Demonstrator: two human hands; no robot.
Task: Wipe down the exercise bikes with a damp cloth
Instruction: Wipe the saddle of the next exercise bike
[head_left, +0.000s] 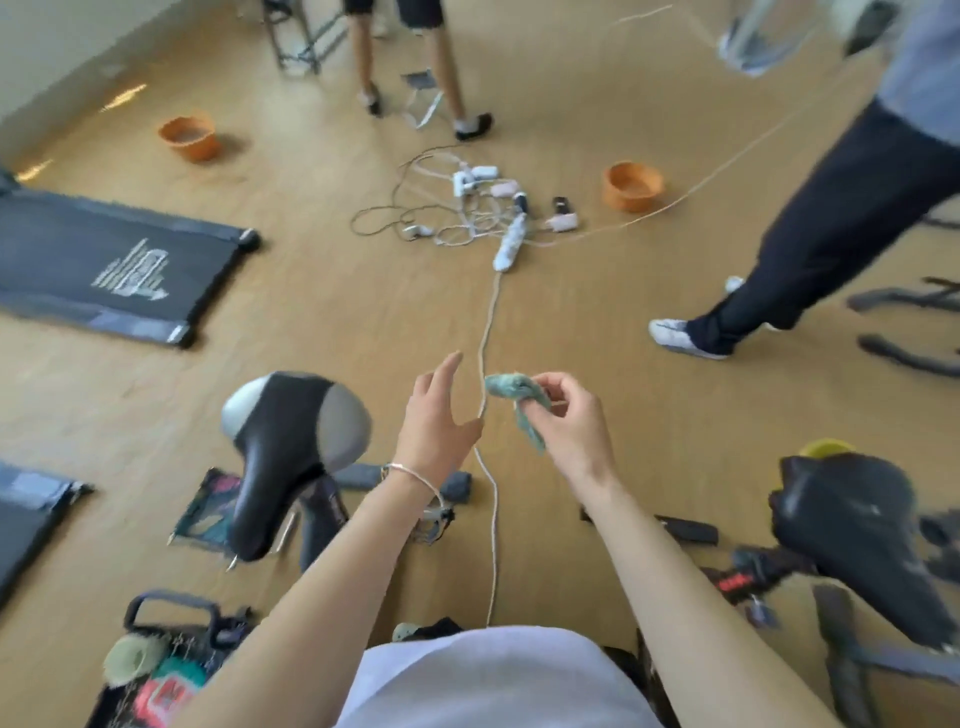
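Note:
My right hand (571, 421) pinches a small teal cloth (514, 397), which dangles crumpled from my fingertips at mid-frame. My left hand (439, 415) is beside it, fingers spread and holding nothing, a thin bracelet on the wrist. One exercise bike's black and grey saddle (291, 447) stands to the lower left of my left hand. A second bike's black saddle (852, 530) is at the lower right, below my right forearm. Neither hand touches a bike.
A white cable (491, 322) runs along the wooden floor to a power strip (509, 241) with tangled chargers. Two orange basins (189, 136) (632, 184) sit farther off. Treadmill decks (104, 260) lie at left. A person's legs (810, 249) step at right; another person stands at the top.

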